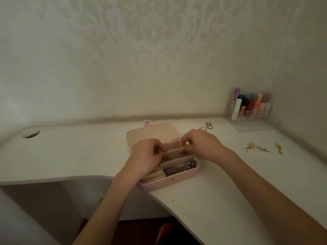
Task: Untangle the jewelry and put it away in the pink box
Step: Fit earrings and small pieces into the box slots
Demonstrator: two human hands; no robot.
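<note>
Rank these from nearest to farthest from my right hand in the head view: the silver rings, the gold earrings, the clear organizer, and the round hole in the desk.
From the right hand:
1. Silver rings, just behind it.
2. Gold earrings, out to its right.
3. Clear organizer, back right by the wall.
4. Round hole, far left on the desk.

Both hands' curled fingers (160,147) hide whatever jewelry they may pinch.

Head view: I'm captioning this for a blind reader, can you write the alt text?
Both hands, left hand and right hand, pinch beaded jewelry over the open pink box on a white desk. A silver chain fills the near compartment; gold earrings and rings lie to the right.
</note>
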